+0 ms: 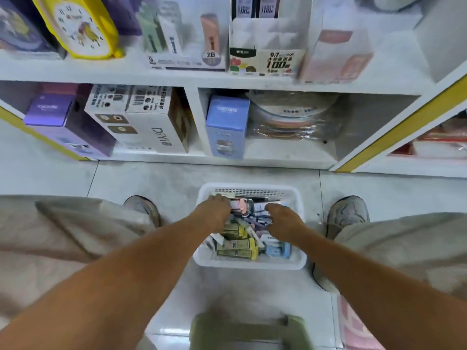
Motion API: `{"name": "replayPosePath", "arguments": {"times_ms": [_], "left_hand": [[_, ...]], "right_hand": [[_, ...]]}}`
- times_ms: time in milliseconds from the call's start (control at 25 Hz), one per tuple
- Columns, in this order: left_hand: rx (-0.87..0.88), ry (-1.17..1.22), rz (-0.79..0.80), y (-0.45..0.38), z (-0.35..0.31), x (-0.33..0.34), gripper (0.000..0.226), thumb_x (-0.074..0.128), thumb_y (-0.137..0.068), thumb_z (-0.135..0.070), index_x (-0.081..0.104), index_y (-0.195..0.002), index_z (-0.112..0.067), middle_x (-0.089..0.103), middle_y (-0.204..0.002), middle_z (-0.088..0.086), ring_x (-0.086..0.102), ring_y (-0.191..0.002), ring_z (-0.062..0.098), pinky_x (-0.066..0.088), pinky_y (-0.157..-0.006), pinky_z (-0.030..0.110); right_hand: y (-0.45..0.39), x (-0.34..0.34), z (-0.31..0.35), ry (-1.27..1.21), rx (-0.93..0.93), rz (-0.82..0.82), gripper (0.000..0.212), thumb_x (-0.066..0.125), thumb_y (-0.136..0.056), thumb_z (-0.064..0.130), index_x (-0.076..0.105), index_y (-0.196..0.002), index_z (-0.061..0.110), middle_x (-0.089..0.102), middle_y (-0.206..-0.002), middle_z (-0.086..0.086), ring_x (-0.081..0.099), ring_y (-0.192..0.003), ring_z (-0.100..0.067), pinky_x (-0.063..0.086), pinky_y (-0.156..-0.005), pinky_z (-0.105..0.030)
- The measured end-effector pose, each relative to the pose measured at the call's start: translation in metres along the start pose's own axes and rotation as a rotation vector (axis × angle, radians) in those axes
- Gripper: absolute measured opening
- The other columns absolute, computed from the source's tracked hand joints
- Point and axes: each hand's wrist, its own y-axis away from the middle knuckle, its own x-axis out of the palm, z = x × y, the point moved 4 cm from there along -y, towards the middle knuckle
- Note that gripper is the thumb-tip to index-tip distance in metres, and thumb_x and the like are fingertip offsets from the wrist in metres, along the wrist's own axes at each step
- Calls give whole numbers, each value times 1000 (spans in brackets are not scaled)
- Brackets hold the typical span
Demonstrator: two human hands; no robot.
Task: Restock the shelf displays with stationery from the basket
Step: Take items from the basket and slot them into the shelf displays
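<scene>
From the head camera, looking down, a white basket [300,258] sits on the grey floor [151,183] between the person's two shoes, right in front of the white shelf [192,77]. The basket is full of small stationery boxes [237,245], green and yellow ones near the front, a blue one beside them, and pink and purple ones at the back. So it looks like most of the job is left to do, because so many boxes are waiting in the basket. Up on the shelf, a clear display [187,34] already has a few packs standing in it with gaps between them, and a white display box [267,44] beside it looks partly empty. Both hands are down inside the basket, at its far end. The left hand [214,210] lies on top of the pile with its fingers bent down around a pink box [237,205]; it seems to be grabbing it. The right hand [283,219] is just beside it, fingers curled down over the purple and white packs, but I cannot tell if it really holds one. The boxes lie right under both hands, touching them.
</scene>
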Motion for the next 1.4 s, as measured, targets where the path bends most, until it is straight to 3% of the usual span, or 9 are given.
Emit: {"name": "replayPosePath", "arguments": {"times_ms": [160, 320, 560, 720, 960, 1080, 1200, 1400], "left_hand": [[-1, -60, -97, -13, 10, 23, 72, 67, -78, -2, 31, -140, -4, 34, -139, 17, 42, -123, 32, 45, -92, 39], [87, -166, -223, -28, 8, 31, 79, 71, -77, -16, 29, -143, -9, 36, -137, 12, 37, -124, 29, 39, -99, 40], [104, -171, -292, -34, 1, 50, 78, 66, -83, -30, 27, -146, -5, 38, -142, 15, 36, -130, 32, 31, -112, 44], [153, -116, -252, -44, -1, 42, 80, 78, -70, -39, 39, -133, -8, 40, -130, 13, 41, -120, 29, 36, -108, 38], [162, -128, -216, -49, -4, 42, 78, 74, -74, -30, 34, -138, -10, 37, -131, 14, 37, -123, 31, 33, -108, 41], [140, -57, -151, -48, -6, 45, 82, 76, -74, -24, 30, -141, -11, 39, -131, 15, 40, -123, 32, 36, -108, 45], [156, -69, -158, -47, -6, 45, 85, 79, -70, -21, 31, -140, -12, 44, -132, 13, 44, -123, 31, 39, -106, 45], [170, 19, -193, -56, 2, 36, 66, 77, -73, -17, 43, -129, -14, 52, -125, 9, 52, -114, 28, 47, -93, 37]], "right_hand": [[-14, 22, 7, -173, 34, -45, 69, 66, -89, 10, 37, -151, 13, 50, -148, -10, 48, -134, -28, 42, -107, -37], [-24, 36, 23, -296, -4, -171, 62, 66, -83, 1, 48, -141, 12, 57, -130, -11, 56, -120, -29, 48, -100, -37], [-29, 49, 26, -321, -32, -238, 59, 61, -82, -3, 53, -138, 14, 59, -127, -6, 57, -116, -26, 48, -96, -34], [-29, 52, 20, -425, -6, -247, 50, 61, -80, -5, 62, -126, 15, 69, -110, -4, 63, -100, -22, 53, -88, -30], [-28, 46, 10, -549, -19, -234, 48, 60, -74, -15, 69, -116, 8, 65, -89, 5, 65, -89, -16, 53, -82, -20], [-27, 43, 8, -536, -2, -291, 43, 58, -74, -15, 71, -109, 7, 64, -83, 6, 61, -81, -13, 45, -72, -8], [-25, 44, 6, -536, 15, -312, 39, 55, -78, -14, 70, -109, 6, 65, -85, 2, 62, -82, -15, 47, -74, -18], [-22, 41, -1, -613, 58, -318, 31, 65, -79, -11, 70, -106, 4, 73, -91, -8, 68, -87, -21, 56, -79, -31]]}}
